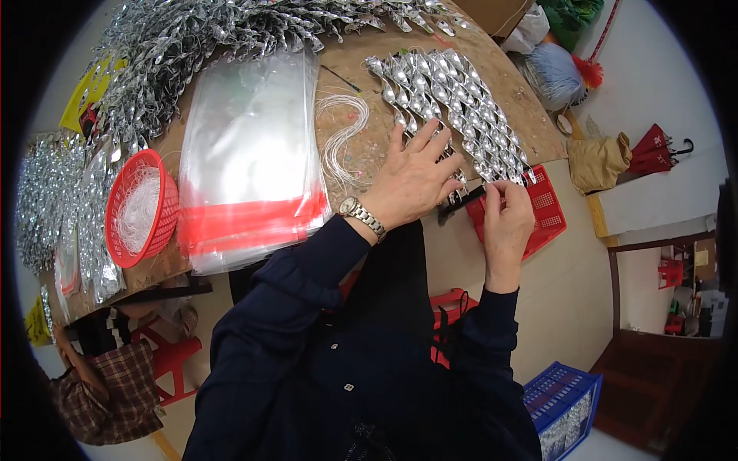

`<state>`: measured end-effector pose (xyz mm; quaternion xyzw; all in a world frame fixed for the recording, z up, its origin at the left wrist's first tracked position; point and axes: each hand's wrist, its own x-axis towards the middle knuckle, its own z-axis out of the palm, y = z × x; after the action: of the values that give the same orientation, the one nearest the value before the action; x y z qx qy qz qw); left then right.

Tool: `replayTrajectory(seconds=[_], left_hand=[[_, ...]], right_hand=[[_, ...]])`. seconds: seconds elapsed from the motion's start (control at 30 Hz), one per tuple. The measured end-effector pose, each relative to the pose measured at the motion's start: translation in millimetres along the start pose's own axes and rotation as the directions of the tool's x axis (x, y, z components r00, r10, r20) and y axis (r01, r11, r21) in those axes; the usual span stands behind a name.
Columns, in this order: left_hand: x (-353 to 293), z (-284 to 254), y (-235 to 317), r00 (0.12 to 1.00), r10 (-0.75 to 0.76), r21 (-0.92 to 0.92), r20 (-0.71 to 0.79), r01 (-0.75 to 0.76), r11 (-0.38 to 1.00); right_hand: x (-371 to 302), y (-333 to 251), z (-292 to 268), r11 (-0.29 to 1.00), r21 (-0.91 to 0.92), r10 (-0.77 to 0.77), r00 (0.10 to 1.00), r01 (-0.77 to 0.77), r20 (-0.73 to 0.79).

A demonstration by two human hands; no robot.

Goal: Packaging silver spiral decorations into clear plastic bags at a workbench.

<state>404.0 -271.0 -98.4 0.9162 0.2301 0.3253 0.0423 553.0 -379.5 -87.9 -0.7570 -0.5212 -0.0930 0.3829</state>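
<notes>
Several shiny silver twisted strips (pixel 469 96) lie side by side at the table's right edge, their near ends reaching the rim. My left hand (pixel 411 177), with a metal-banded watch (pixel 363 215) on its wrist, rests on the left part of them with fingers spread. At the near end of the strips, my right hand (pixel 507 227) has thumb and forefinger pinched on a strip's tip. Left of the strips lies a loose hank of thin white string (pixel 344 138). A stack of clear plastic bags (pixel 250 138) with red bands spreads further left.
A red basket (pixel 157 223) of fine clear thread stands at the left edge. Silver garlands (pixel 200 38) heap along the back. Below the right edge sits a red crate (pixel 547 207); a blue crate (pixel 565 399) is on the floor. Another person (pixel 108 392) sits at lower left.
</notes>
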Motion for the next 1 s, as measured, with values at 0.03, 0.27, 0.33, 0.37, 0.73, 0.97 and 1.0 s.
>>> replayTrajectory(seconds=[0.03,0.27,0.33,0.37,0.73,0.97,1.0], left_hand=[[0,0,1,1.000,-0.001,-0.001,-0.001,0.001,1.000],[0,3,-1,0.999,-0.005,-0.002,-0.035,0.005,1.000],[3,4,0,1.000,0.004,0.014,-0.024,-0.004,1.000],[3,2,1,1.000,0.005,0.016,-0.023,-0.004,1.000],[14,6,3,0.993,0.119,-0.009,0.006,-0.119,0.993],[10,11,2,0.993,0.112,-0.012,-0.034,-0.112,0.994],[10,12,3,0.994,0.104,-0.016,-0.030,-0.105,0.994]], right_hand=[[-1,0,1,1.000,0.000,-0.022,1.000,0.022,-0.010],[-7,-9,8,0.997,0.066,0.020,0.998,-0.025,0.063],[-7,-10,6,0.995,0.086,0.039,0.996,-0.046,0.079],[-8,-11,7,0.991,0.114,0.055,0.994,-0.066,0.097],[-17,-13,10,0.963,0.267,0.008,0.998,-0.025,0.066],[-17,1,-7,0.970,0.189,0.145,0.988,-0.152,0.051],[-18,5,-6,0.980,0.161,0.115,0.993,-0.120,0.036]])
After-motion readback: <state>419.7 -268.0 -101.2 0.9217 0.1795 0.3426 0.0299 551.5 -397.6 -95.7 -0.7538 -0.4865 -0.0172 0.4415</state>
